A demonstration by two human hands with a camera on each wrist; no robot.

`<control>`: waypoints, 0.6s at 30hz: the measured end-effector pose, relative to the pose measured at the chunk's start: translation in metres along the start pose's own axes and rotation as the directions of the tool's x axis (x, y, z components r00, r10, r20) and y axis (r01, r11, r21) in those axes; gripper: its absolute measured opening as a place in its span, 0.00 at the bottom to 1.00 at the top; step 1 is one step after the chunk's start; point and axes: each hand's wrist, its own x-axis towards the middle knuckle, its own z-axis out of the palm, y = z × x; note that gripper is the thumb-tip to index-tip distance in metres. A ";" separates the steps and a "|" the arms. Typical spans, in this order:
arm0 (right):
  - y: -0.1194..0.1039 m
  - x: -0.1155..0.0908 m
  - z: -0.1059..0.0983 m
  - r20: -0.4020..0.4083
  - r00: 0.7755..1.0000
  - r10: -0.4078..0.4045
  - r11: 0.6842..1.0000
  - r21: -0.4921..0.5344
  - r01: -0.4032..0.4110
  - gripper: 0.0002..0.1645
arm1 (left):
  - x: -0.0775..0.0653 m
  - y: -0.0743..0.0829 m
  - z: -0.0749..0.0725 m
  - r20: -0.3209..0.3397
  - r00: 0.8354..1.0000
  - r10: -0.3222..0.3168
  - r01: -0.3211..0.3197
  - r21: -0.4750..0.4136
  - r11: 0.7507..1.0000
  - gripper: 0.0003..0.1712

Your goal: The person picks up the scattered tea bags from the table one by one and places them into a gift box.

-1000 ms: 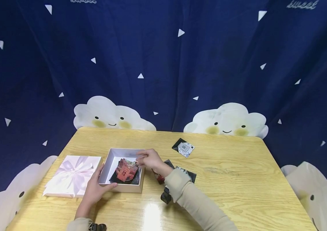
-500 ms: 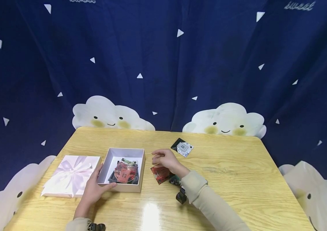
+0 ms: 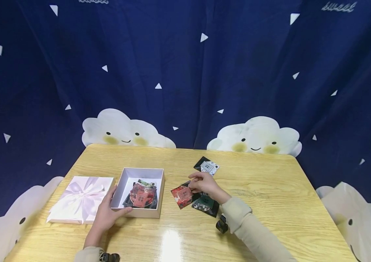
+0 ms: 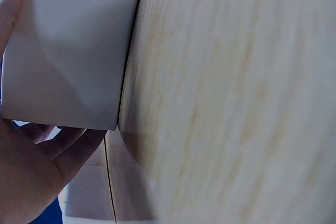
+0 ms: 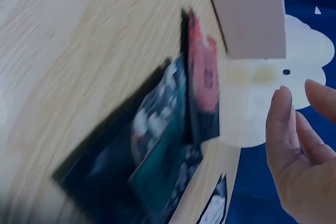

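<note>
My left hand (image 3: 108, 211) grips the near left corner of an open white box (image 3: 139, 213), thumb along the front wall and fingers on the left side. In the left wrist view the hand (image 4: 31, 166) wraps the corner of the box (image 4: 68, 51). Red and dark flat packets (image 3: 141, 198) lie inside the box. My right hand (image 3: 206, 185) hovers over loose packets with its fingers loosely bent and nothing in them. Below it lie a red packet (image 3: 183, 196) and a dark green packet (image 3: 206, 205). In the right wrist view the hand (image 5: 299, 156) is apart from the red packet (image 5: 203, 77).
A pale pink lid with a ribbon bow (image 3: 82, 198) lies left of the box. A black and white packet (image 3: 207, 166) lies farther back on the wooden table (image 3: 270, 196). A dark blue curtain (image 3: 185, 72) hangs behind the table.
My right hand has moved from over the box rightward to the loose packets. A green-edged packet now shows on the pile in the box. The left hand stays on the box.
</note>
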 end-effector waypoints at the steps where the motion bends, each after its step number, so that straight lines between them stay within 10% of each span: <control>1: 0.001 -0.002 -0.003 -0.005 1.000 0.000 1.000 -0.013 0.000 0.25 | 0.000 0.000 0.000 0.001 1.000 0.000 0.000 0.001 1.000 0.57; 18: 0.027 -0.021 -0.037 -0.098 0.994 0.054 0.987 -0.147 -0.068 0.27 | 0.000 0.001 0.000 0.001 1.000 -0.008 0.008 0.011 1.000 0.57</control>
